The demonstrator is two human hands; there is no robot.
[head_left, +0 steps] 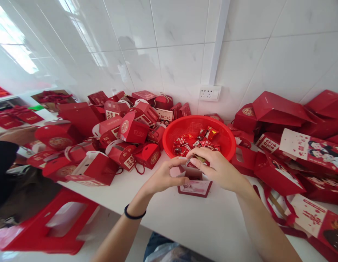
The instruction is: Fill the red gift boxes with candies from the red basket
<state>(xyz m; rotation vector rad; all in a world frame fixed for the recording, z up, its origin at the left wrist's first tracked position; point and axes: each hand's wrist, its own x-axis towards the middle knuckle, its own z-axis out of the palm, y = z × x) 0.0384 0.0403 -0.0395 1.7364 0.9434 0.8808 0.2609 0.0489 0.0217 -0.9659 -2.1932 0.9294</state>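
Observation:
A small open box (195,187), dark red with a pale printed front, stands on the white table (191,218). My left hand (165,176) is curved at its left side, thumb and fingers apart around the rim. Over the opening, my right hand (216,167) pinches small wrapped sweets (199,160), partly hidden by its fingers. Directly behind the box sits a red plastic basket (169,140) with red-wrapped sweets (211,133) in it.
Many red gift boxes (133,127) crowd the table to the left. More boxes and bags (280,109) are piled on the right. A red stool (59,233) and a person's arm (16,135) are at the far left. A tiled wall (180,69) rises behind.

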